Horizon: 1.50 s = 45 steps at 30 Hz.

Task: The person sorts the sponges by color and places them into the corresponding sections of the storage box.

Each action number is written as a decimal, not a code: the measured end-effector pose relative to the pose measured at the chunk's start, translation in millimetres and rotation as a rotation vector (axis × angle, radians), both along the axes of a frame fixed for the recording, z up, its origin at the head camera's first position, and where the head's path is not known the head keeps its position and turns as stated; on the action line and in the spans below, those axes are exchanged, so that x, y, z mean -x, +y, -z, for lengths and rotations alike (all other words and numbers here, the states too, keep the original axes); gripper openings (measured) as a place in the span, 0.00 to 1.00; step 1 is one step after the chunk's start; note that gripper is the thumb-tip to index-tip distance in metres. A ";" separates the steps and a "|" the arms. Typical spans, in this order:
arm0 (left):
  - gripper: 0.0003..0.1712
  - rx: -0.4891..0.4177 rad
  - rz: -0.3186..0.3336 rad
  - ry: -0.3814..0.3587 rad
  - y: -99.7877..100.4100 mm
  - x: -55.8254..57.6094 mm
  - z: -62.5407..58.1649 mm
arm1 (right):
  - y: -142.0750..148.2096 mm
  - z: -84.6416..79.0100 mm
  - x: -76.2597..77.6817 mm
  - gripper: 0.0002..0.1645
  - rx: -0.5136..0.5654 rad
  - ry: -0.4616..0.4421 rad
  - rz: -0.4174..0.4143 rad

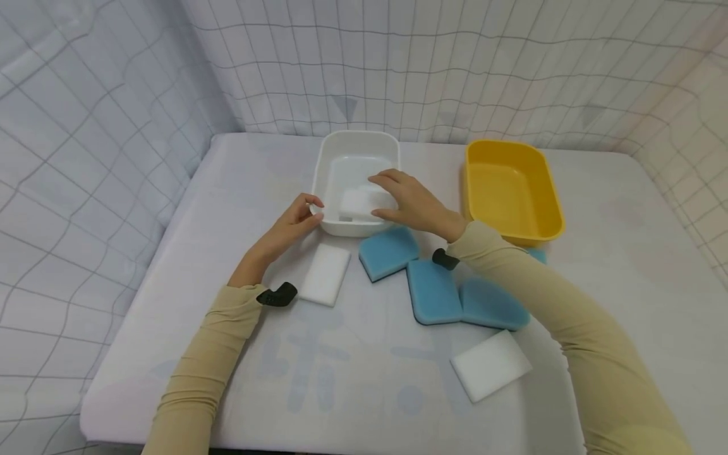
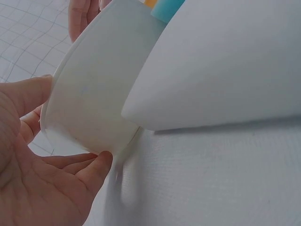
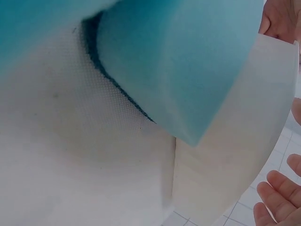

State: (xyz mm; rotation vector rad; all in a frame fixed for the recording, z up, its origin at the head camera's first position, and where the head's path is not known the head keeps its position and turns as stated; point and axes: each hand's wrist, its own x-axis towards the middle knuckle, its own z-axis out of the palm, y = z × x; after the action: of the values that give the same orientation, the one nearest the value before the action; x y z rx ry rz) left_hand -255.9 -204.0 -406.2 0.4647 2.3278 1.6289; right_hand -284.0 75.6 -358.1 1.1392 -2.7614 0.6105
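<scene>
A white plastic tub point(image 1: 355, 229) stands at the back of the table, with a white sponge point(image 1: 358, 203) lying in its front part. My left hand point(image 1: 292, 221) grips the tub's front left corner; in the left wrist view its thumb and fingers point(image 2: 96, 174) bend round the rim and outer wall. Over the tub's right side reaches my right hand point(image 1: 412, 201), thumb and fingers spread apart beside the sponge. The right wrist view has its relaxed fingers point(image 3: 277, 195) past the tub's wall point(image 3: 225, 165), with nothing seen between them.
A yellow tub point(image 1: 509, 189) stands at the back right. Several blue sponges point(image 1: 435, 294) lie in front of the tubs, partly under my right forearm. One white sponge point(image 1: 325, 275) lies by my left wrist, another point(image 1: 491, 365) nearer the front right. Grid-patterned cloth point(image 1: 426, 69) hangs behind.
</scene>
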 end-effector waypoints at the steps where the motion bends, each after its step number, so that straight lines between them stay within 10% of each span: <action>1: 0.17 0.003 -0.001 0.000 -0.4 -0.6 -0.3 | -0.4 -0.3 0.2 0.36 0.002 0.002 -0.006; 45: 0.19 0.029 0.003 -0.016 0.3 0.0 -1.2 | 2.0 -7.3 -18.9 0.36 0.112 -0.030 -0.335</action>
State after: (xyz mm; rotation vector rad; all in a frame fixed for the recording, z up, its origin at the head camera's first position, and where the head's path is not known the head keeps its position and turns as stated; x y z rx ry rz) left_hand -255.9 -203.8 -405.0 0.4473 2.3352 1.5892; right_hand -265.2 77.6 -350.8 1.5903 -2.5381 0.8082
